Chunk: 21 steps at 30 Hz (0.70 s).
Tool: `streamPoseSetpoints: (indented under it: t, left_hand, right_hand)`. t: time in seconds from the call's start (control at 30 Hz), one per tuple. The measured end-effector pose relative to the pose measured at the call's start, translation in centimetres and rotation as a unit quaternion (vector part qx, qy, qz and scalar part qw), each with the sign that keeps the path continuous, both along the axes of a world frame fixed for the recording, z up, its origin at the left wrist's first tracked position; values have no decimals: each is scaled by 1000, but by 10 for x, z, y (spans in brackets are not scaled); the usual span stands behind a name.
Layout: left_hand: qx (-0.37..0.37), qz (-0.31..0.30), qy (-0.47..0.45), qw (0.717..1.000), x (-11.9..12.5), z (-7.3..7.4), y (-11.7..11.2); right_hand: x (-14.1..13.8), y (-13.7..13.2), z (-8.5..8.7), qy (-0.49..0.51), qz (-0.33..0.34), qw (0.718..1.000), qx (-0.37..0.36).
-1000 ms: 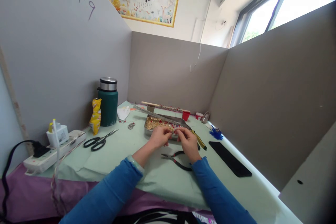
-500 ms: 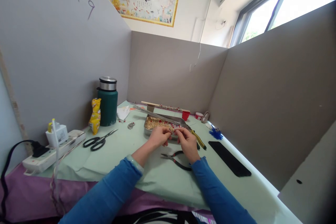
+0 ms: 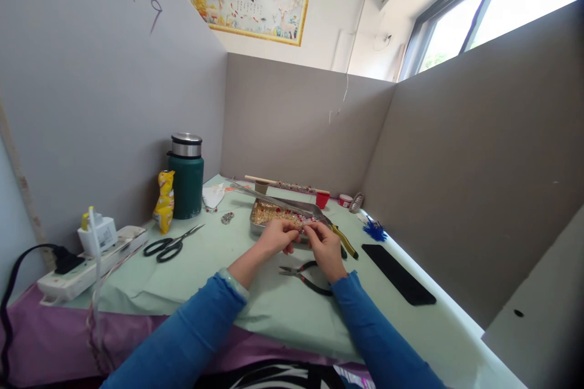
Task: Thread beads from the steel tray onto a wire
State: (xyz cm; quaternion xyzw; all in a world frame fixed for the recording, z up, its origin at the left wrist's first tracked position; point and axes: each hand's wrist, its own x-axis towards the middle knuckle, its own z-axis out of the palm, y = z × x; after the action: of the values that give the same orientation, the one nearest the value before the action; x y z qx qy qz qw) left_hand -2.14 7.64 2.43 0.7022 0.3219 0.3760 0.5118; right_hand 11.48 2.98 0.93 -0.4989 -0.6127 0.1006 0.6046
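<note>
My left hand (image 3: pixel 279 237) and my right hand (image 3: pixel 325 244) meet at the near edge of a metal tray (image 3: pixel 256 228). Thumbs and fingertips are pinched close together on both. Whatever lies between them is too small to make out. Gold and red beads (image 3: pixel 274 213) fill much of the tray. Below my right hand, black-handled pliers (image 3: pixel 301 273) lie on the table with their jaws pointing left. Another pair of pliers, with yellow handles (image 3: pixel 345 242), rests at the tray's right side, partly behind my right hand.
Scissors (image 3: pixel 170 245), a green flask (image 3: pixel 187 185), a yellow packet (image 3: pixel 164 202) and a power strip (image 3: pixel 68 279) stand or lie at the left. To the right are a black strip (image 3: pixel 399 275) and a blue tassel (image 3: pixel 375 230). A red cup (image 3: pixel 322 200) stands behind the tray.
Both hands keep nearly the same pinched pose over the tray's near edge. The whole view has shifted very slightly; nothing on the table has visibly moved.
</note>
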Motion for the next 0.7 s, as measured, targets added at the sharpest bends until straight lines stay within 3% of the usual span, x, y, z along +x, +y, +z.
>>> streamPoseSetpoints:
  t: [0.37,0.7]
  left_hand:
    - [53,42,60,996,0,-3,2]
    - [21,37,28,999,1,-4,3]
  right_hand:
    - [1,0,2,30,-8,999,-13]
    - [0,-2,6,28,25,999,-18]
